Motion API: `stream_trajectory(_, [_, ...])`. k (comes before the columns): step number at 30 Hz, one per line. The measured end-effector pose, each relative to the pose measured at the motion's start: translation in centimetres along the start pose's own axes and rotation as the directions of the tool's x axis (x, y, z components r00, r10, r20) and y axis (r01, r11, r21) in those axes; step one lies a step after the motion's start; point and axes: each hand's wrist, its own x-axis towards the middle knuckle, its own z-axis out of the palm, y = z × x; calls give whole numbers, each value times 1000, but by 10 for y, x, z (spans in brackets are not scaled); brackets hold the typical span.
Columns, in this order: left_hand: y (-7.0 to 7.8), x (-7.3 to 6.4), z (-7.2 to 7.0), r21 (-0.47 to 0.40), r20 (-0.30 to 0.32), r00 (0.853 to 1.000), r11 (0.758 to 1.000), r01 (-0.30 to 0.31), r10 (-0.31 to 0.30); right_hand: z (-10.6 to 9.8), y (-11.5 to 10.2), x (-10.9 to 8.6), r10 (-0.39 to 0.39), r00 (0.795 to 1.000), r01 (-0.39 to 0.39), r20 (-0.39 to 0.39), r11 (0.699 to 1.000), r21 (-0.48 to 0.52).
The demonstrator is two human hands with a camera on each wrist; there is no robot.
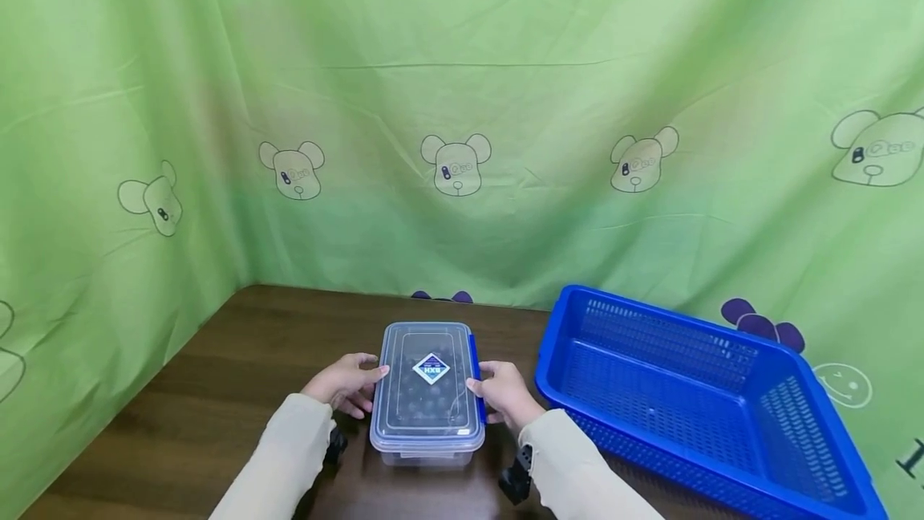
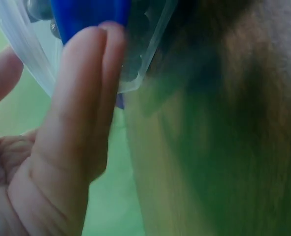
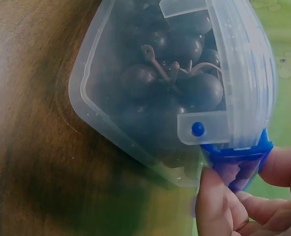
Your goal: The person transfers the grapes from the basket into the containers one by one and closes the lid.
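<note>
A clear lidded plastic container (image 1: pixel 426 404) stands on the dark wooden table in the head view, a blue and white diamond label on its lid. Dark round balls (image 3: pixel 140 81) and thin pinkish strands show through its wall. My left hand (image 1: pixel 348 383) holds the left side, with one fingertip at the lid's edge; in the left wrist view two fingers lie against a blue latch (image 2: pixel 91 14). On the right side, my right hand (image 1: pixel 505 393) pinches the edge at another blue latch (image 3: pixel 236 162), with the thumb and curled fingers on either side of it.
A large blue perforated basket (image 1: pixel 650 408) stands on the table to the right of the container, near my right forearm. Behind the table (image 1: pixel 289 335) hangs a green curtain (image 1: pixel 375 103) with bear drawings, which also runs along the left side.
</note>
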Motion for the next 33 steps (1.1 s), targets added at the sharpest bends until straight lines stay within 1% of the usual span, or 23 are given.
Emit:
stream_trajectory(4, [-3, 3, -5, -17, 9, 1000, 1000, 22, -22, 2, 2, 1, 23, 1000, -23, 2, 999, 26])
stream_trajectory(9, [-14, 2, -9, -49, 39, 998, 998, 51, -49, 6, 3, 1, 47, 999, -48, 20, 998, 45])
stream_trajectory(12, [-18, 2, -9, -71, 56, 998, 997, 41, -37, 7, 3, 0, 56, 998, -56, 15, 998, 39])
stream_trajectory(15, [-19, 2, -9, -76, 60, 998, 997, 27, -22, 7, 2, 0, 59, 998, -59, 13, 998, 35])
stream_trajectory(21, [-22, 0, -5, -106, 65, 998, 994, 27, -20, 5, 3, -1, 56, 998, -57, 13, 997, 42])
stream_trajectory(28, [-24, 5, 2, -116, 73, 997, 993, 14, -5, -2, 2, -1, 54, 999, -54, 3, 997, 58])
stream_trajectory(33, [-23, 6, 5, -122, 75, 997, 993, 10, 0, -1, 4, -1, 60, 998, -59, -7, 996, 61])
